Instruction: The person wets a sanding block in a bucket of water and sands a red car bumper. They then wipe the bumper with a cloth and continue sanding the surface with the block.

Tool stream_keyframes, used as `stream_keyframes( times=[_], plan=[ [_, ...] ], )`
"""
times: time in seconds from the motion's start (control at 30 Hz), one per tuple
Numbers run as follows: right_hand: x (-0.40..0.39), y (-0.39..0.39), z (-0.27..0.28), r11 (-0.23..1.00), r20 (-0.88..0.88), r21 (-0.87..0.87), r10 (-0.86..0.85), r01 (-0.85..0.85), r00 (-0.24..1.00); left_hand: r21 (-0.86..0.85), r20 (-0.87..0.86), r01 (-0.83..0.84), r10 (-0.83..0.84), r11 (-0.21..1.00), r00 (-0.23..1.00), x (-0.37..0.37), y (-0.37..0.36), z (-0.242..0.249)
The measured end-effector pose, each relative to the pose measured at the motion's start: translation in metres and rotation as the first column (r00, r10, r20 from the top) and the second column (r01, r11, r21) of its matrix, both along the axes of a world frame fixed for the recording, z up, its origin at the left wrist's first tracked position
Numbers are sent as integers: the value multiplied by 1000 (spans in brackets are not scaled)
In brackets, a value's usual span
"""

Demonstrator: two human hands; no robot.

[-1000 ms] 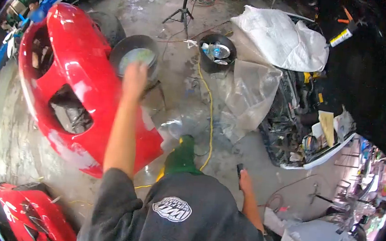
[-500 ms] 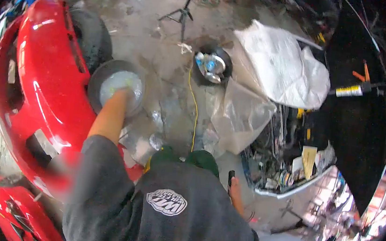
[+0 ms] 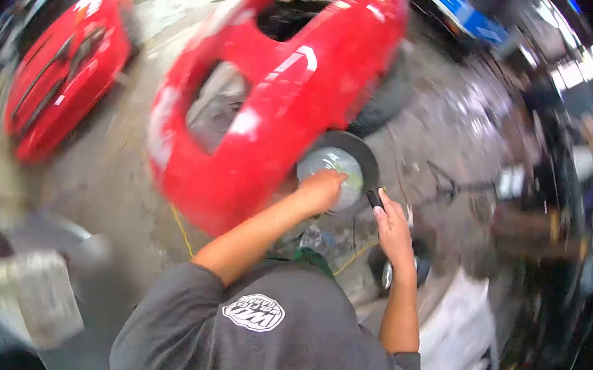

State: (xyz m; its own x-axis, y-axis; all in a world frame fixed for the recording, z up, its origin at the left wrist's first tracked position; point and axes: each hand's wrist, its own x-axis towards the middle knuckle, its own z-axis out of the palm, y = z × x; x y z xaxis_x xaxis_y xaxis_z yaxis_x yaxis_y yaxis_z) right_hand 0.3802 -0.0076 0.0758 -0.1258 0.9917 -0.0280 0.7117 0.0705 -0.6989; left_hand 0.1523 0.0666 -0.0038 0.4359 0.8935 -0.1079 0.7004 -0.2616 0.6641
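Note:
A dark bucket [image 3: 369, 165] of cloudy, soapy-looking water stands on the floor beside a red car bumper [image 3: 282, 82]. My left hand [image 3: 320, 191] is over the bucket with its fingers curled closed. Right at those fingertips shows a blurred yellow-green patch [image 3: 349, 177]; I cannot tell what the fingers hold. At the bucket's right side, my right hand [image 3: 394, 228] grips a small black block-like object [image 3: 376, 198], partly hidden by the fingers.
Another red car body part [image 3: 70, 67] lies at the upper left. White sheeting [image 3: 455, 339] is at the lower right, near a black container [image 3: 382, 265]. A yellow cord [image 3: 182, 231] runs across the floor, and a tripod stand [image 3: 452, 183] is on the right.
The view has swung left toward the bumper. My left hand has lifted from the water in the bucket, and my right hand has come up beside the bucket with the black object.

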Motion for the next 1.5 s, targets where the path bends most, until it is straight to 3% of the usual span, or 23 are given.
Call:
stream_keyframes(
  times=[0.07, 0.17, 0.27, 0.37, 0.4, 0.47, 0.57, 0.6, 0.67, 0.7, 0.77, 0.87, 0.93, 1.0, 1.07, 1.13, 1.17, 1.2, 1.27, 1.3, 1.4, 1.43, 1.5],
  plan=[
    [-10, 51, -9, 976, 200, -117, 206, -186, 958, 126, 113, -171, 157, 977, 981, -20, -28, 12],
    [-47, 111, -39, 850, 450, -342, 523, -401, 724, 156, 161, -384, 360, 910, 919, -30, -59, 15],
    [-83, 175, -145, 473, 431, -760, 880, -447, 198, 164, 214, -529, 494, 832, 843, -24, -81, 4],
    [-89, 165, -200, 591, 344, -792, 637, -151, 690, 132, 255, -620, 578, 773, 775, -16, -107, -7],
    [-83, 195, -266, 586, 338, -791, 655, -173, 675, 112, 244, -657, 621, 745, 745, -17, -117, -6],
    [-94, 221, -389, 378, 312, -805, 925, -458, 215, 64, 219, -720, 694, 691, 686, -22, -140, -4],
    [-114, 189, -237, 288, 293, -888, 955, -358, 42, -49, 207, -763, 754, 645, 624, -26, -164, -6],
    [-96, 194, -284, 293, 304, -888, 952, -355, 28, -89, 195, -772, 771, 629, 606, -28, -165, -2],
    [-92, 221, -377, 388, 316, -869, 913, -306, 258, -109, 201, -775, 777, 623, 596, -29, -169, -6],
    [-75, 216, -319, 394, 330, -868, 912, -301, 242, -102, 220, -781, 780, 616, 586, -29, -170, -11],
    [-95, 170, -183, 538, 404, -815, 794, -216, 453, -120, 258, -789, 786, 603, 561, -33, -171, -16],
    [-78, 208, -140, 363, 447, -688, 894, -628, 28, -150, 310, -793, 790, 591, 529, -40, -173, -17],
    [-76, 223, -75, 475, 489, -627, 857, -618, 162, -98, 345, -803, 777, 588, 527, -50, -172, -22],
    [-88, 183, 38, 633, 406, -371, 769, -679, 495, -126, 403, -766, 738, 630, 541, -61, -169, -25],
    [-115, 155, 87, 635, 287, -231, 768, -737, 573, -130, 458, -742, 704, 657, 543, -75, -169, -23],
    [-156, 122, 85, 562, 10, 60, 826, -825, 564, -112, 511, -734, 672, 670, 535, -95, -173, -17],
    [-187, 108, 68, 576, -130, 91, 815, -812, 564, -339, 597, -669, 701, 662, 390, -108, -172, -38],
    [-221, 91, 46, 593, -269, 121, 792, -796, 548, -311, 622, -705, 698, 637, 356, -123, -180, -35],
    [-292, 31, 28, 567, -832, -309, 229, -764, 506, -250, 667, -784, 688, 568, 286, -161, -208, -13],
    [-325, 14, 10, 519, -856, -352, 159, -779, 492, -214, 629, -843, 730, 494, 268, -179, -228, 8],
    [-414, -51, -25, 322, -852, -524, -212, -789, 479, 288, 402, -907, 820, 308, 406, -246, -289, -5],
    [-436, -70, -34, 236, -826, -558, -248, -795, 506, 381, 386, -897, 842, 225, 376, -267, -311, -11],
    [-475, -105, -61, 120, -772, -614, -301, -780, 560, 388, 379, -891, 840, 237, 389, -303, -355, -12]
  ],
)
